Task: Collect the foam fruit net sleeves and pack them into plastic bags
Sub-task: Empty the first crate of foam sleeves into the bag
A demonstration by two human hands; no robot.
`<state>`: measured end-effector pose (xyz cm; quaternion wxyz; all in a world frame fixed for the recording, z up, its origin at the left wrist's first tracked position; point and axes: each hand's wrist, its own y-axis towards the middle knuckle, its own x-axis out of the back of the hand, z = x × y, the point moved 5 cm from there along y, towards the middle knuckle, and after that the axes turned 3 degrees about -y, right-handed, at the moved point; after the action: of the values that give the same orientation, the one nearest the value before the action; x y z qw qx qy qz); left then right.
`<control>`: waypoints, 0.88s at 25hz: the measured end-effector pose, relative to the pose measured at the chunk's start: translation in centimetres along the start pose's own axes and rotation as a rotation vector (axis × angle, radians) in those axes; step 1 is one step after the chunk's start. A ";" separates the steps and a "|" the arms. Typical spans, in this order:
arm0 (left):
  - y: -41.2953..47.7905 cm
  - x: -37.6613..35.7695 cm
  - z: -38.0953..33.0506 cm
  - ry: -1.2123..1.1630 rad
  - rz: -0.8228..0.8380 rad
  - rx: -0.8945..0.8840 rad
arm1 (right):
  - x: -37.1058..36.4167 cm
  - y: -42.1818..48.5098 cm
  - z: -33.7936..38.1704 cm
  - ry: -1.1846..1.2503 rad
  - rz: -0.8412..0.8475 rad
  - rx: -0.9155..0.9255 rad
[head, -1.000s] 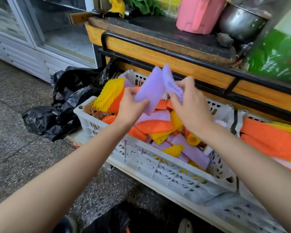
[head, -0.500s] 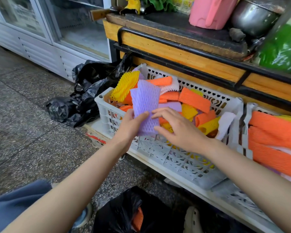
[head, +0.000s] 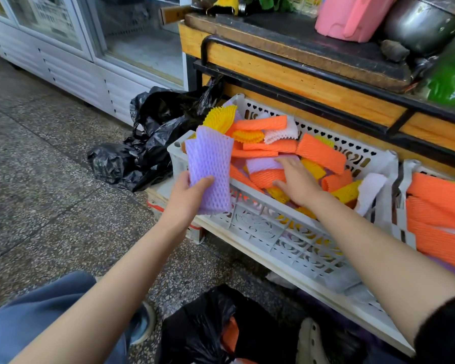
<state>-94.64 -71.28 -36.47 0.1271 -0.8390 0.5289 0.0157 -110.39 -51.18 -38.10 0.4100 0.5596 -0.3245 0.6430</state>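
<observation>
Under the thumb of the left hand (head: 187, 198) we see a purple sleeve (head: 210, 169), pale, with a diamond mesh. Beneath the fingertips of the right hand (head: 297, 179) lies a lilac sleeve (head: 260, 164). Beyond them are orange sleeves (head: 321, 153), yellow sleeves (head: 220, 119) and a white sleeve (head: 281, 132). The crate (head: 260, 229) is white, pierced with hearts and swirls. Nearer us than the fingers, a black bag (head: 195, 329) shows what may be orange inside. The floor (head: 50, 179) is speckled grey.

left hand (head: 187, 198) gripping purple sleeves (head: 210, 166), right hand (head: 297, 179) flat on sleeves in white crate (head: 273, 232)

Foam net sleeves (head: 210, 169), perforated plastic crate (head: 273, 232), glossy black bag (head: 153, 153).
</observation>
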 end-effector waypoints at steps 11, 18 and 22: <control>0.1 -0.2 -0.3 0.081 -0.022 0.007 | 4.3 0.4 -0.7 -0.017 -0.227 -0.084; -1.7 -5.2 0.4 -0.068 0.157 -0.015 | 7.7 -8.7 6.7 0.394 -0.248 0.193; -2.8 -5.6 -0.2 -0.012 0.199 -0.170 | 7.1 -10.9 8.7 0.436 -0.048 0.399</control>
<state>-94.66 -65.21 -34.78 0.0564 -0.7901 0.6054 0.0780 -97.01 -52.67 -30.18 0.3671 0.4854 -0.0826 0.7892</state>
